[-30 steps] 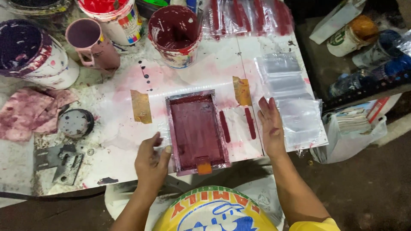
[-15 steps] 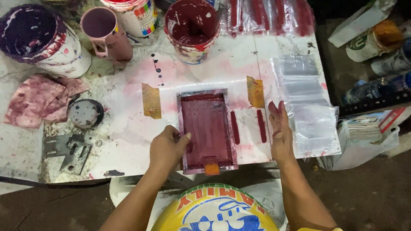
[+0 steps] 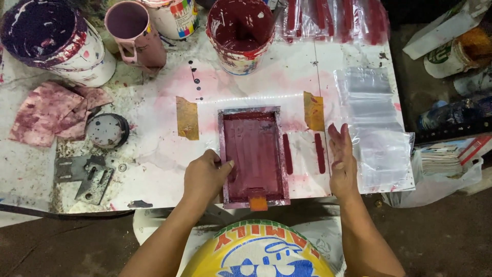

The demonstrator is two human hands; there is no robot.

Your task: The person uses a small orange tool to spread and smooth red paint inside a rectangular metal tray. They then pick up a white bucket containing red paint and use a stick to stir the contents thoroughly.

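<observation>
Head view, red ink bucket (image 3: 239, 32), purple-stained bucket (image 3: 51, 41), pink jug (image 3: 134, 32)

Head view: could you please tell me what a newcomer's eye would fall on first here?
First the dark red screen frame at the table's middle, its left edge gripped by the left hand. The right hand lies flat beside two red printed bars, next to a stack of clear bags. Behind the frame stands an open red paint bucket.
</observation>
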